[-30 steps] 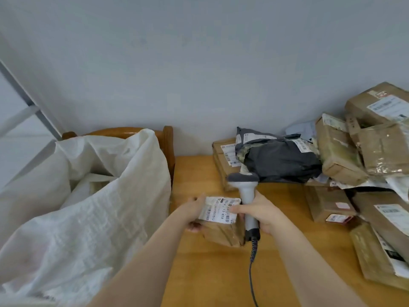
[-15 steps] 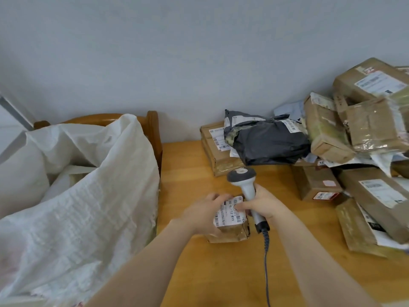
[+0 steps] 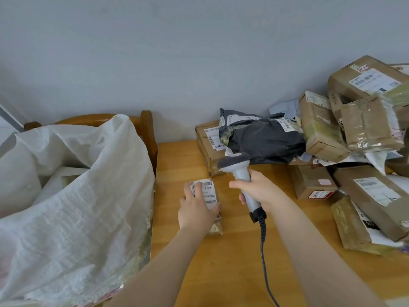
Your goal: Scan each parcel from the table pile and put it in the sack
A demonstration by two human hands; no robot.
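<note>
A small brown parcel (image 3: 210, 196) with a white barcode label lies on the wooden table (image 3: 232, 251). My left hand (image 3: 195, 209) rests on top of it, fingers curved over its left side and thumb at its right edge. My right hand (image 3: 261, 191) grips the handle of a grey barcode scanner (image 3: 238, 169), held upright to the right of the parcel, its head above the parcel. The scanner's cable hangs toward me. The white woven sack (image 3: 73, 196) stands open at the left, beside the table edge.
A pile of brown boxes (image 3: 365, 120) and a dark grey mailer bag (image 3: 265, 138) fills the table's right and back. A wooden chair back (image 3: 148, 129) rises behind the sack. The pale wall stands close behind the table.
My left hand has lowered the small parcel flat onto the table and now lies over it. My right hand has drawn the scanner away to the right and raised it.
</note>
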